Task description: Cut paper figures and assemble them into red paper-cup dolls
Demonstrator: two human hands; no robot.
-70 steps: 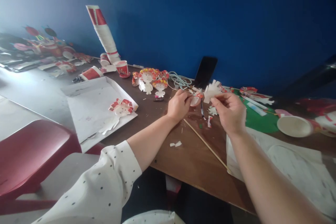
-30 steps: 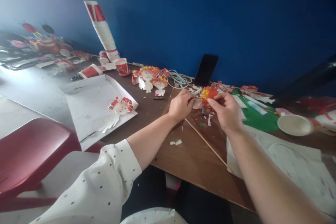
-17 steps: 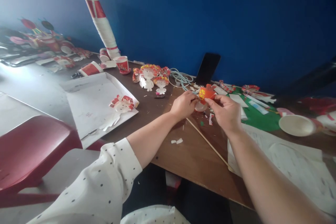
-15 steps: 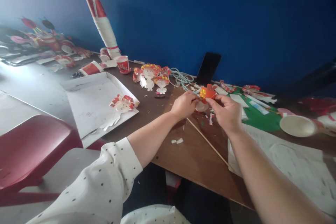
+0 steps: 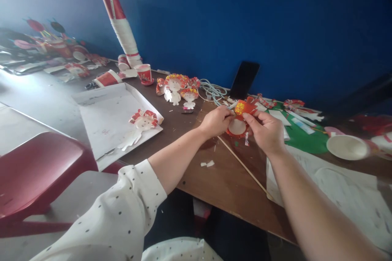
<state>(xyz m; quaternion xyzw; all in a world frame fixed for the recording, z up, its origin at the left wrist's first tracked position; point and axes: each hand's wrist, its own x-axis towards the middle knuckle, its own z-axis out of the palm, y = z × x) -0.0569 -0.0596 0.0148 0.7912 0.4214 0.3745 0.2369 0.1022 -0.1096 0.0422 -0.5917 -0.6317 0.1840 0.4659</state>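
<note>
"What have you got between your fingers?"

"My right hand (image 5: 269,132) is pinching an orange paper piece (image 5: 243,107) with yellow print, thumb against fingers. My left hand (image 5: 216,122) is clamped on the left edge of a round white piece (image 5: 237,127) with a red rim — that one shows just below the orange one, between my hands."

"Are the two joined?"

"They overlap as I look at them, but I cannot tell if they're fixed together."

"And what's beneath?"

"The brown table (image 5: 214,189). A thin wooden stick (image 5: 245,166) slants across it to the edge of a white sheet (image 5: 339,179) on my right, and small white scraps (image 5: 207,164) lie left of the stick."

"Further back?"

"A dark phone (image 5: 245,79) leans at the blue wall (image 5: 214,20), a pale cable (image 5: 211,89) coiled to its left. Past the cable sit paper figures (image 5: 174,85) with red and yellow hair — and beyond those a tall stack of cups (image 5: 122,32) tilts leftward."

"On your right?"

"A green sheet (image 5: 306,142), with a paper cup (image 5: 347,147) beside it, mouth towards me."
</note>
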